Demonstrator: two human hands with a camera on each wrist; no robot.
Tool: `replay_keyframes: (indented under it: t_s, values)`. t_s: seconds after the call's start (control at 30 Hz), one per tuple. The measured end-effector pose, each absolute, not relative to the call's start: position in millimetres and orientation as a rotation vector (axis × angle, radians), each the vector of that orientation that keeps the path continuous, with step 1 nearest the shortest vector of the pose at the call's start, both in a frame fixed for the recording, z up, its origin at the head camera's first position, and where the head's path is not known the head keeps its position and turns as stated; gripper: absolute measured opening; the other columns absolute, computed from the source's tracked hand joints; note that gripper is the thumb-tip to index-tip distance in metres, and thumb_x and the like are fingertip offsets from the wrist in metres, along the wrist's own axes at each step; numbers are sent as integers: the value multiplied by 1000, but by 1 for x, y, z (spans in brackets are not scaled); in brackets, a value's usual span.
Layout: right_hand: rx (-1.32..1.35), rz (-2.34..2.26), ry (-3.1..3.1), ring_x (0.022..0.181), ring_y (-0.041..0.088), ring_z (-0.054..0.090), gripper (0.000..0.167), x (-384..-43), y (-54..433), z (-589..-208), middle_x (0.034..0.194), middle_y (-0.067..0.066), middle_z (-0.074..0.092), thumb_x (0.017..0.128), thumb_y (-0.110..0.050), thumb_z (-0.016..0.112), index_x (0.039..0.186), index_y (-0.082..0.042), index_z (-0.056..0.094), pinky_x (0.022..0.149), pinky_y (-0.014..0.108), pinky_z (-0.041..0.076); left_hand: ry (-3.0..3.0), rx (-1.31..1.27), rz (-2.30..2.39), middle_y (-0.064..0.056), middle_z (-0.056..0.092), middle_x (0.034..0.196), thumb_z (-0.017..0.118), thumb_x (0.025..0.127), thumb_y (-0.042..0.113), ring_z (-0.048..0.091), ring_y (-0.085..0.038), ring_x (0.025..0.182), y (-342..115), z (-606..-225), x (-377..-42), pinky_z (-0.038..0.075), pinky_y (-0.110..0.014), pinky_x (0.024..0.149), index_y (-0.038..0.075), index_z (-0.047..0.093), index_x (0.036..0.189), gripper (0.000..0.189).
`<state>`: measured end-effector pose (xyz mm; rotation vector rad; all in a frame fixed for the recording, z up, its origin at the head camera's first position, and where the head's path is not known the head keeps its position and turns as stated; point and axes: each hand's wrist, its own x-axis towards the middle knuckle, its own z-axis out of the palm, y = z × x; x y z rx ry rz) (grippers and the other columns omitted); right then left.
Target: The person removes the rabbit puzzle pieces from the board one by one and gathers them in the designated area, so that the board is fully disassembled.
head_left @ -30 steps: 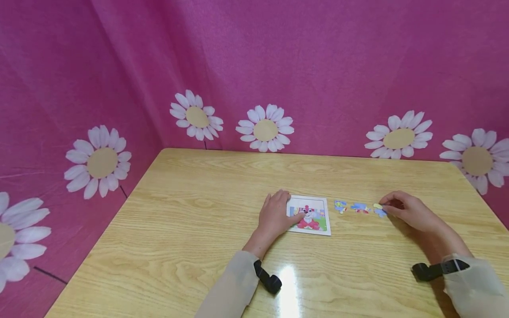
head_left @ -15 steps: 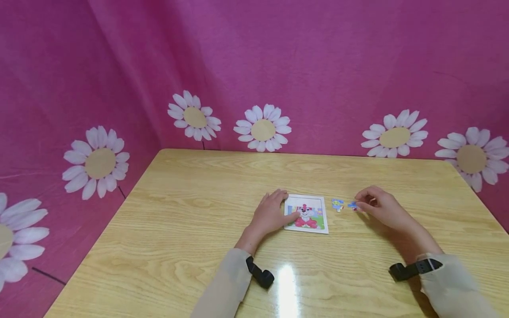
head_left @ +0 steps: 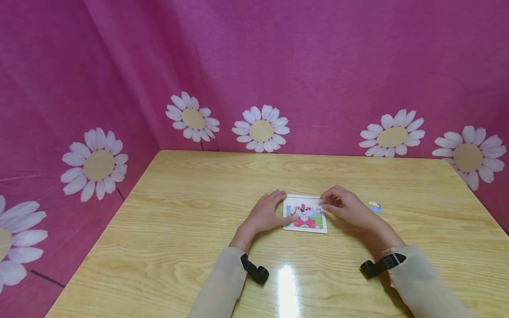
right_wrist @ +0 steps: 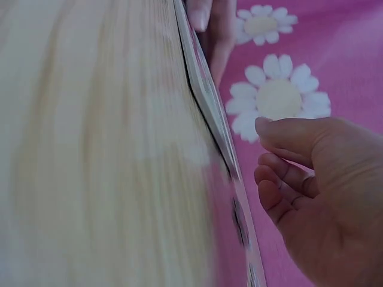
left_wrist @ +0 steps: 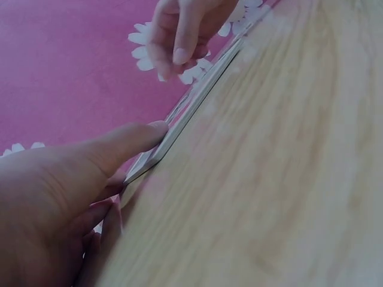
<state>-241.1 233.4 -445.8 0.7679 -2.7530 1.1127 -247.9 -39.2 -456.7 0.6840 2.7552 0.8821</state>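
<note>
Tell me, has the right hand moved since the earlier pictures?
Yes: the right hand moved left, away from the right edge of the table, toward the puzzle.

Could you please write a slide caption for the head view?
Left hand and right hand at opposite sides of a picture puzzle, a loose piece lying on the wooden table.

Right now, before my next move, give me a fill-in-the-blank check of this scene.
1. The left hand touches the puzzle board at its ____ edge.
2. The loose piece lies on the table to the ____ of the board.
3. The strap on the left wrist is ____.
4. The backdrop flowers have ____ petals.

Missing words: left; right; black; white.
</note>
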Motion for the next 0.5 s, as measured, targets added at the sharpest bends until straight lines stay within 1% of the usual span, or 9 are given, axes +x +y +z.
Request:
replay_keyframes:
  t_s: [0.23, 0.33, 0.5]
  values:
    - [830, 1129, -2837, 80, 5, 52, 19, -242, 202, -443, 91, 5, 61, 90, -10, 70, 106, -4, 65, 69, 17, 48, 2755, 675, 892, -1, 38, 158, 70, 86, 49, 24, -17, 152, -39, -457, -248, 13, -37, 129, 12, 43, 148, 78]
    - [858, 1136, -2860, 79, 7, 52, 19, -243, 189, -442, 91, 7, 62, 89, -9, 70, 106, -2, 65, 68, 17, 48, 2761, 682, 895, -2, 39, 157, 70, 86, 49, 24, -17, 152, -39, -458, -248, 14, -37, 129, 12, 42, 148, 77]
    - [865, 1129, -2911, 76, 10, 49, 18, -246, 175, -444, 88, 7, 58, 88, -9, 71, 103, -1, 65, 65, 17, 44, 2772, 695, 888, -2, 40, 157, 70, 86, 50, 25, -17, 152, -39, -459, -249, 15, -38, 128, 12, 43, 148, 78]
